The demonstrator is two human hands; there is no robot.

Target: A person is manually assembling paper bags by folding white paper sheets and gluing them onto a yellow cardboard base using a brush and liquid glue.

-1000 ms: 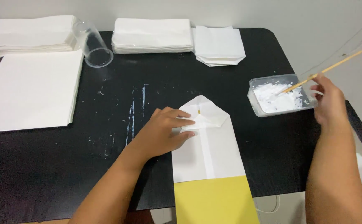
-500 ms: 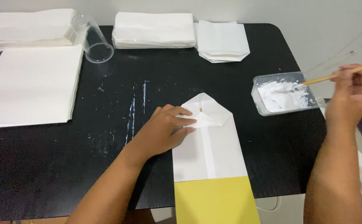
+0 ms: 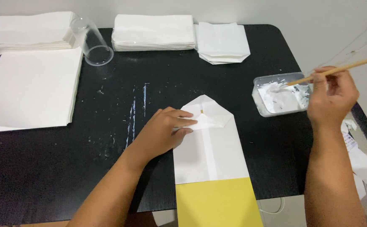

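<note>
**Stick tip back at the paste tub**

Since half a second ago the right hand (image 3: 332, 98) has shifted so that the wooden stick (image 3: 339, 69) it pinches now has its tip over the clear tub of white paste (image 3: 278, 98), at about 3 o'clock on the black table (image 3: 107, 168). That hand is closed around the stick, which slants up toward 2 o'clock.

The left hand (image 3: 164, 132) stays flat, fingers spread, pressing the left edge of the paper bag (image 3: 210, 155) near the table's centre. This bag is a long white strip with a centre seam, its far end folded into a pointed flap with two triangular folds meeting at a small yellow gap; its near end, at 6 o'clock, is yellow and overhangs the table edge.

Stacks of white paper (image 3: 27, 88) lie at 10 o'clock, with a tipped clear cup (image 3: 91, 42) beside them.
</note>
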